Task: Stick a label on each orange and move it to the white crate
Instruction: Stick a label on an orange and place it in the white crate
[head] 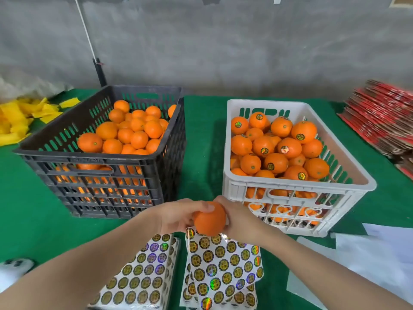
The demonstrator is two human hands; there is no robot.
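Your left hand [176, 217] and right hand [238, 217] both grip the orange [209, 220] over the label sheets [223, 265], near the white crate [237, 186]. No label shows; crating it now could leave it unlabelled.

Green table [201, 130]: black crate [89, 156], white crate [266, 104], label sheets [223, 265], yellow strips [15, 121], red cartons [384, 113], white paper [368, 260].
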